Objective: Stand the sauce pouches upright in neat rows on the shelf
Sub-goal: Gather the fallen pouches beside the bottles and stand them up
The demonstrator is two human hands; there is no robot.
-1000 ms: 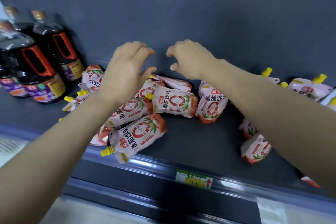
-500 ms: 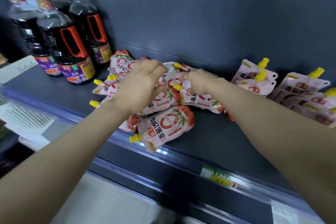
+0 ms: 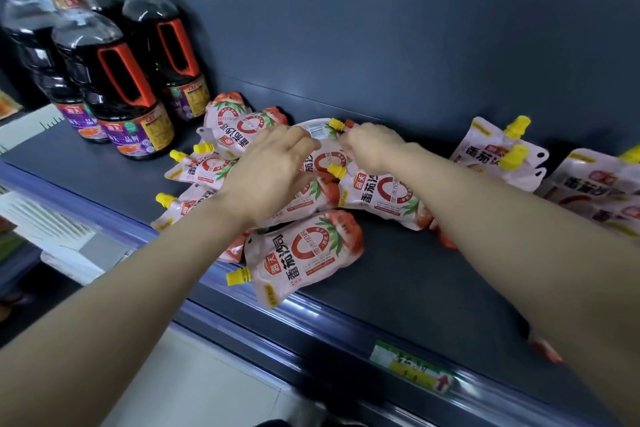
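Where the shelf begins, left: dark bottles (image 3: 114, 80) with orange handles, upright, just beside the pouches.
Heap (image 3: 207, 166): sauce pouches lying flat and crossed, centre-left of the shelf, yellow spouts pointing various ways.
Front pouch (image 3: 304, 253): flat, spout overhanging the front edge; likely to slide off if nudged.
Left hand (image 3: 273, 170): fingers curled down, gripping the top pouch (image 3: 317, 131) at the back of the heap.
Right hand (image 3: 372, 146): fingers curled together at that pouch's spout end; whether they pinch it, cannot tell.
Handling (judgement): soft, filled film, fairly light, glossy so probably slippery; body sags if pinched mid-way. Best hold: stiff spout shoulder or top seam, other hand squaring the gusset base.
Leaning pouches (image 3: 491, 156): right, spouts up, propped toward the back wall (image 3: 381, 28), not yet in neat rows.
Shelf (image 3: 398, 270): dark, flat, smooth; bare patch between heap and right group.
Room: shop aisle, price tag (image 3: 412, 371) on the front rail.
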